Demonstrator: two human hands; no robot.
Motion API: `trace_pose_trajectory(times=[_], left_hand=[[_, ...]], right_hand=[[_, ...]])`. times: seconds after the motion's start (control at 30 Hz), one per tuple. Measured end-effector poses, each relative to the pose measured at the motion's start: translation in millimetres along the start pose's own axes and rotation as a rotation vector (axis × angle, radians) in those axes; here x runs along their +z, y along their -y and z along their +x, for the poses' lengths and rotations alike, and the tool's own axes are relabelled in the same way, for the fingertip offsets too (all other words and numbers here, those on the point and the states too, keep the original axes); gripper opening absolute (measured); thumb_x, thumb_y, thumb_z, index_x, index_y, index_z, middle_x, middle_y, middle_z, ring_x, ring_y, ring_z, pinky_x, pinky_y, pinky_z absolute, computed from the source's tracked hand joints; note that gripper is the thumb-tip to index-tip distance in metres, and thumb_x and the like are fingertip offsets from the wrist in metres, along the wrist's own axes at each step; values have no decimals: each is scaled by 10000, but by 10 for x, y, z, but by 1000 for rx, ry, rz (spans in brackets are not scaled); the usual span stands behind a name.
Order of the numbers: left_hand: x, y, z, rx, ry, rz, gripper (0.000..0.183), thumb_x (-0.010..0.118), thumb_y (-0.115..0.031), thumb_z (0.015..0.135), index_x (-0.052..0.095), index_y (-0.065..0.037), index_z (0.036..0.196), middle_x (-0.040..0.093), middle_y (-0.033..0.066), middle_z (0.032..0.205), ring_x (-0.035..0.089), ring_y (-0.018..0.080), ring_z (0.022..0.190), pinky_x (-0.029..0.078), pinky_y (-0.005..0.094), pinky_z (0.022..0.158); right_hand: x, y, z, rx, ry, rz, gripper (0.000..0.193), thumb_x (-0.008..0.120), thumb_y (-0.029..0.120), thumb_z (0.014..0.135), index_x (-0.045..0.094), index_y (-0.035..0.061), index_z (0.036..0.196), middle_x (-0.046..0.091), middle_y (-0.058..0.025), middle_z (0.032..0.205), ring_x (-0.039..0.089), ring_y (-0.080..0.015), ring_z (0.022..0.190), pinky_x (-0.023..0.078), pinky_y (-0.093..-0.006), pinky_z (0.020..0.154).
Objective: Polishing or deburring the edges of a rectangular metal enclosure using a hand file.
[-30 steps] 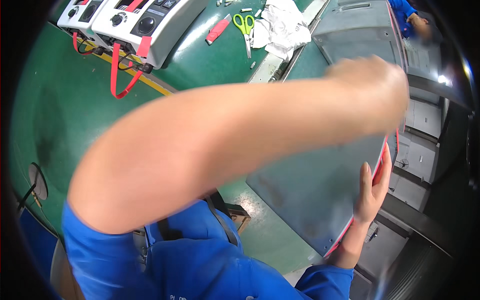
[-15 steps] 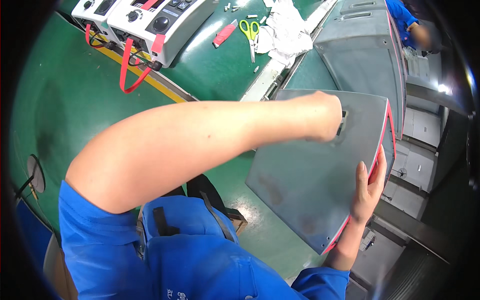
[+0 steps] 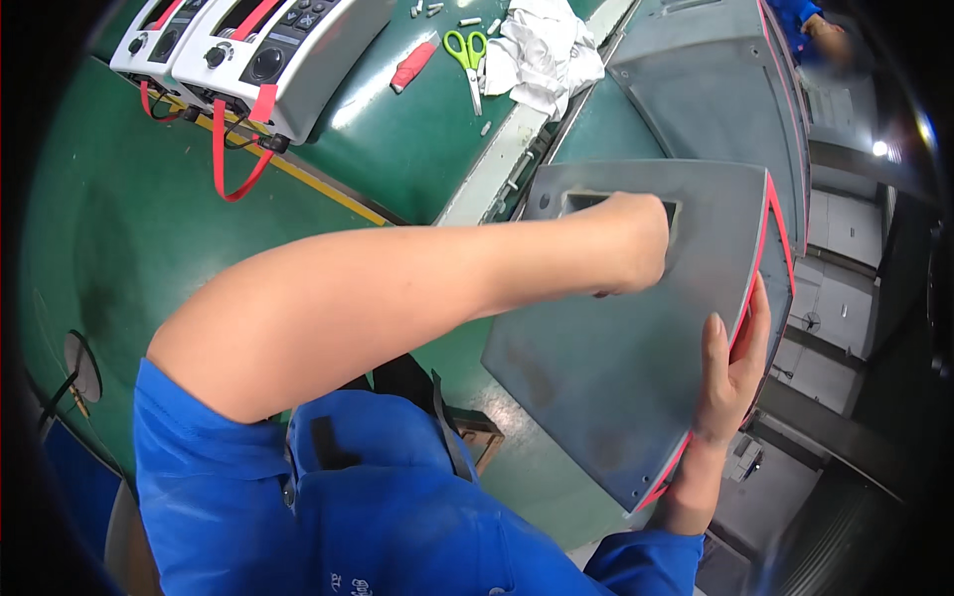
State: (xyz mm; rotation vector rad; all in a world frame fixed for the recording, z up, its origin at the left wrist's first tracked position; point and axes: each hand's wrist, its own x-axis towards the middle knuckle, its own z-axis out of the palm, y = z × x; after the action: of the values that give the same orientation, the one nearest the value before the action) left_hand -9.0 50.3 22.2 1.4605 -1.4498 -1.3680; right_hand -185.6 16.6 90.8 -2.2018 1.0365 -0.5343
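Grey red-edged box (image 3: 596, 372) tilted in front of me, nr green table (image 3: 397, 144); my R hand (image 3: 732, 382) clamped on its R edge. L hand (image 3: 631, 243) apart, over its slot (image 3: 586, 201), fingers hidden, can't tell if gripping. Farther: scissors (image 3: 475, 87), white cloth (image 3: 542, 60).

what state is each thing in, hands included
grey panel: gripped at one edge, cutout partly covered
left hand: curled over the panel, fingers mostly hidden
right hand: gripping the panel's edge
green-handled scissors: closed, lying on the green table
white cloth: crumpled
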Motion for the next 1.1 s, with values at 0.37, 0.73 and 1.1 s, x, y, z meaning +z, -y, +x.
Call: trace_pose_trajectory(times=[0.37,0.73,1.1], left_hand=[[-209,-57,54,-104,-12,-215,175,443,-50,774,549,70,703,535,87,559,476,148,433,393,294,397],[-257,-88,103,-131,25,-167,185,436,-67,790,558,54,723,528,63,562,474,131,445,395,268,415],[-396,-145,147,-80,50,43,166,467,-83,748,569,25,673,533,52,548,497,130,459,419,264,429]], right_hand=[[-14,61,7,7,13,-42,507,460,21,820,251,-63,1274,377,-143,1238,380,-188,1135,272,-284,950],[-19,34,-9,12,14,-57,506,460,15,819,252,-65,1273,374,-147,1242,375,-193,1143,271,-289,953],[6,56,-11,27,11,6,504,455,12,818,249,-70,1271,380,-144,1231,382,-187,1133,277,-286,948]])
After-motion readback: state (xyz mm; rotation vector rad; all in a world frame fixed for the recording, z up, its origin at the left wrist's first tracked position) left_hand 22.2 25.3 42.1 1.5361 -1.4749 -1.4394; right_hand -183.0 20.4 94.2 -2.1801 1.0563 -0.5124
